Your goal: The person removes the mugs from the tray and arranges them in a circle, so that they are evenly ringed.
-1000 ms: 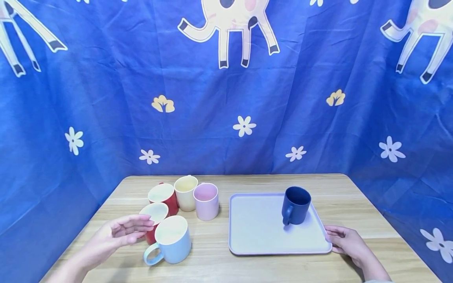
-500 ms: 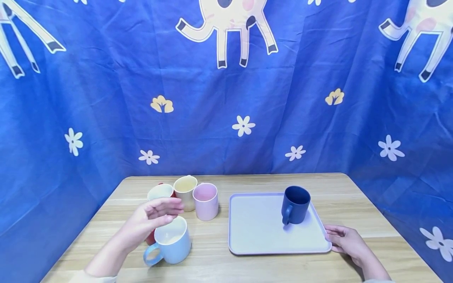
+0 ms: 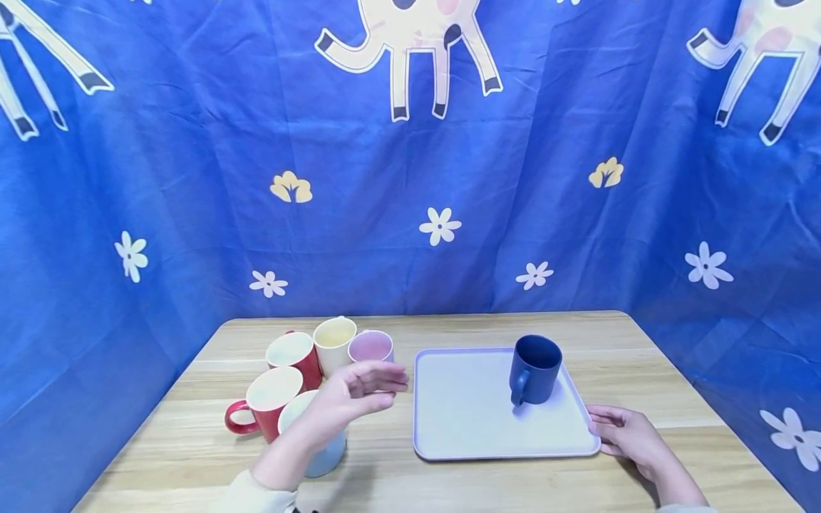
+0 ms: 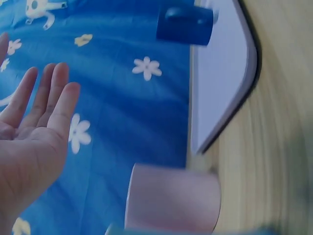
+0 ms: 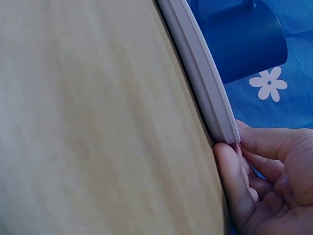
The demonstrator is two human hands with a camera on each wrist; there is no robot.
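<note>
My left hand (image 3: 355, 395) hovers above the light blue mug (image 3: 327, 456), its fingers straight and nothing in them. It hides part of that mug and the lower half of the pink mug (image 3: 372, 345). In the left wrist view its palm faces up beside the pink mug. At the near right corner of the pale lilac tray (image 3: 462, 427), my right hand (image 3: 628, 438) pinches the rim between thumb and fingers. A navy blue mug (image 3: 536, 370) stands upright on the tray's right side, handle toward me.
Two red mugs with white insides, the nearer red mug (image 3: 269, 399) and the farther red mug (image 3: 301, 356), stand left of my left hand. A cream mug (image 3: 333, 349) is behind. A blue curtain (image 3: 410, 271) hangs around the wooden table (image 3: 449, 491).
My left hand has moved right, from beside the nearer red mug across the light blue mug to in front of the pink one. My right hand stays on the tray corner.
</note>
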